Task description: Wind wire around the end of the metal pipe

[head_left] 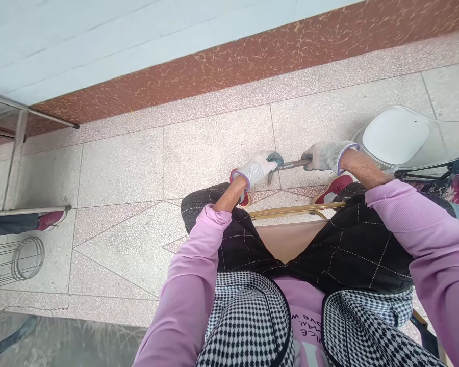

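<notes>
I sat on a chair (290, 211) with my knees apart. Out past them, over the floor (214, 153), my left hand (258, 168) and right hand (323, 155) were each closed tight on one end of one rod (292, 164). It looked like metal, so I guessed hard, stiff and a bit heavy. The ends seemed best to grip. Two gloves, one rod. One white tub (398, 135) sat farther off.

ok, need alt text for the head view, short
Seen from above, a seated person in white work gloves grips a short metal rod at both ends, left hand and right hand, held out over a speckled tile floor. They wear lilac sleeves, dark checked trousers and red shoes; a white bucket stands beside the right arm.
</notes>
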A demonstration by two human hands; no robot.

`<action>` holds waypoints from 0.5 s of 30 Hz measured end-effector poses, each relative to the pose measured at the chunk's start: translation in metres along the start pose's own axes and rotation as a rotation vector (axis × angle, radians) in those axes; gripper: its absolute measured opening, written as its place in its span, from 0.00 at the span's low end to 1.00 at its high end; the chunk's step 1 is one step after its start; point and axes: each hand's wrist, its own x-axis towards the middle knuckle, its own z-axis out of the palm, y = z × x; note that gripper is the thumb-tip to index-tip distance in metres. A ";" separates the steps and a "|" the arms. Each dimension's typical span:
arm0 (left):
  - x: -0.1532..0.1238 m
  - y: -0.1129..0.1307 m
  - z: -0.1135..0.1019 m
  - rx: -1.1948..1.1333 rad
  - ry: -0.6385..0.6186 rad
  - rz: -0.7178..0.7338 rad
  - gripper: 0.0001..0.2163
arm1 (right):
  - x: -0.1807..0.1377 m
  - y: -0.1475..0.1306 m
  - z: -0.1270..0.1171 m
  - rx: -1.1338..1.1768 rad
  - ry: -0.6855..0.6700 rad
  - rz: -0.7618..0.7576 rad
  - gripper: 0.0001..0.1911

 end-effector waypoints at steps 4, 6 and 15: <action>0.001 0.006 0.000 -0.025 0.025 0.019 0.14 | 0.001 -0.007 -0.014 -0.445 0.254 0.228 0.22; 0.001 0.009 0.000 -0.034 0.027 0.022 0.14 | -0.005 -0.020 -0.015 -0.606 0.321 0.267 0.24; 0.006 0.005 0.000 -0.048 0.017 -0.008 0.14 | -0.030 -0.042 -0.004 0.017 0.322 0.077 0.25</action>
